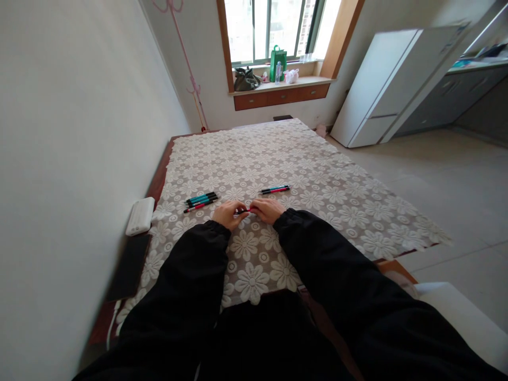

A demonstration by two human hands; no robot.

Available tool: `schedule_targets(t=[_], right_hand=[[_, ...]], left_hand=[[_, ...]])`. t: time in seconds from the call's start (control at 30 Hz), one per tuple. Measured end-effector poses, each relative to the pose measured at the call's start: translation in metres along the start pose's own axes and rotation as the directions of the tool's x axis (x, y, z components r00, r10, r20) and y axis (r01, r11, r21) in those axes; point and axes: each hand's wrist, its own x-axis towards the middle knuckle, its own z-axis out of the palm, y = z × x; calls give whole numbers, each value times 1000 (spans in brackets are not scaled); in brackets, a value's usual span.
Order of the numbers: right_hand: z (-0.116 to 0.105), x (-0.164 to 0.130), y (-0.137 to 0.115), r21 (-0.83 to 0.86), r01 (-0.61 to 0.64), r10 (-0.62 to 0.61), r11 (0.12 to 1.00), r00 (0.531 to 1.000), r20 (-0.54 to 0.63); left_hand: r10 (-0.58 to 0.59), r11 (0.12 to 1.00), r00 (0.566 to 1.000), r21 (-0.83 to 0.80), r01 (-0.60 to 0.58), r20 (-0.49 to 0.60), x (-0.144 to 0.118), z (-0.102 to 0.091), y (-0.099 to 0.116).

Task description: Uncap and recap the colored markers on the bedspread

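Both hands meet over the near middle of the table, holding one red and black pen (248, 210) level between them. My left hand (229, 214) pinches its dark end; my right hand (269, 210) is closed on the red end. Fingers cover much of the pen, so I cannot tell whether it is in one piece. To the left lie several teal and black pens (201, 198) side by side, with a red and black pen (198, 207) in front of them. Beyond my right hand rest a teal pen (273, 188) and a red pen (277, 191), close together.
A flowered lace cloth (254, 283) covers the table. Along its left edge, by the wall, are a white power bank (140, 216) and a dark phone-like slab (130, 267) with a white cable (112, 324). A white chair-like surface (456, 307) stands at the right.
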Motion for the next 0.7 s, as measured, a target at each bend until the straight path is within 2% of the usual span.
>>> schedule_targets(t=[0.2, 0.37, 0.5, 0.7], right_hand=[[0, 0, -3, -50, -26, 27, 998, 1000, 12], [1, 0, -1, -87, 53, -58, 995, 997, -56], [3, 2, 2, -91, 123, -130, 988, 989, -74], [1, 2, -2, -114, 119, -128, 986, 989, -73]], left_hand=[[-77, 988, 997, 138, 74, 14, 0, 2, -1], [-10, 1000, 1000, 9, 9, 16, 1, -1, 2], [19, 997, 999, 77, -23, 45, 1, -2, 3], [51, 993, 994, 100, -60, 92, 1, -3, 3]])
